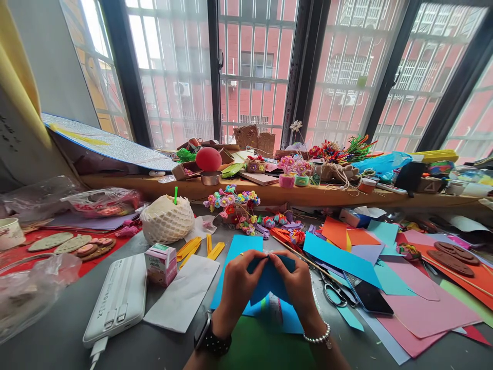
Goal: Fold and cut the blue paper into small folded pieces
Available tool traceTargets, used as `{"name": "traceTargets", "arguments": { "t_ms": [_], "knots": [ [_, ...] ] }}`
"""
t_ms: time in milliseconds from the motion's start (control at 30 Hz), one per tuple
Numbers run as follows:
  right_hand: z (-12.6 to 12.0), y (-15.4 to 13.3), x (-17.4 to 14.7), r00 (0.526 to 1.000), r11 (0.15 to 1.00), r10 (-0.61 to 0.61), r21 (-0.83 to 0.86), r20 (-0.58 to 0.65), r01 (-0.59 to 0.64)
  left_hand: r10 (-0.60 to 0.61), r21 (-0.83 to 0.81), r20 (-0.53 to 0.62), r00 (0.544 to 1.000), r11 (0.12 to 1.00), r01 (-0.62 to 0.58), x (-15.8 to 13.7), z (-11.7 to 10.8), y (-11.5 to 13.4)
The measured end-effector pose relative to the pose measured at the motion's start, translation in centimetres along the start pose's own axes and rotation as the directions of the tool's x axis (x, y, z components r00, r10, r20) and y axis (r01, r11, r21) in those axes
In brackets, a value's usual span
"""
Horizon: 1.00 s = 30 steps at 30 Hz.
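Observation:
A piece of blue paper [269, 285] is held up between my two hands, pinched at its top edge where the fingertips meet. My left hand [242, 280], with a ring and a dark watch at the wrist, is closed on the left part of the paper. My right hand [295, 282], wearing a beaded bracelet, is closed on the right part. Beneath them lies another blue sheet [239, 246] on the grey table. Something green [262, 341] lies below, nearest to me. Scissors [335, 293] rest to the right of my right hand.
At left are a white power bank [117, 293], a small drink carton [160, 264], folded white paper [185, 295] and a wrapped coconut [167, 218]. Coloured sheets [412, 277] and a phone [372, 295] lie at right. Craft flowers [233, 200] stand behind; a cluttered window sill [173, 182] runs along the back.

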State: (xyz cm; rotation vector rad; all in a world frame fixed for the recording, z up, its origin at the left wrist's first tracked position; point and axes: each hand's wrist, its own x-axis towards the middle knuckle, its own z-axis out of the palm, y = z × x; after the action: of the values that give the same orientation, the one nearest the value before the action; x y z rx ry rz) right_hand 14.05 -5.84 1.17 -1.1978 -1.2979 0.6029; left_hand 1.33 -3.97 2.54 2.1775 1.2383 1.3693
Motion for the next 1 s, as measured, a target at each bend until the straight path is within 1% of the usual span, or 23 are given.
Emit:
{"name": "traceTargets", "arguments": {
  "t_ms": [167, 467, 667, 1000],
  "knots": [
    [0.05, -0.11, -0.05, 1.0, 1.0, 0.007, 0.013, 0.002, -0.007, -0.006, -0.013, -0.004, 1.0, 1.0, 0.006, 0.0, 0.06, -0.05],
    [0.0, -0.39, -0.04, 1.0, 1.0, 0.014, 0.016, 0.001, -0.014, -0.036, -0.015, 0.021, 0.999, 0.999, 0.036, 0.04, -0.01, -0.05],
    [0.06, -0.25, -0.03, 1.0, 1.0, 0.005, 0.018, -0.017, -0.004, -0.052, -0.023, 0.024, 0.998, 0.998, 0.053, 0.04, -0.04, -0.02],
    [0.02, -0.38, -0.05, 1.0, 1.0, 0.006, 0.013, -0.015, -0.006, -0.051, -0.046, 0.03, 0.998, 0.998, 0.052, 0.07, -0.05, -0.03]
  ]
}}
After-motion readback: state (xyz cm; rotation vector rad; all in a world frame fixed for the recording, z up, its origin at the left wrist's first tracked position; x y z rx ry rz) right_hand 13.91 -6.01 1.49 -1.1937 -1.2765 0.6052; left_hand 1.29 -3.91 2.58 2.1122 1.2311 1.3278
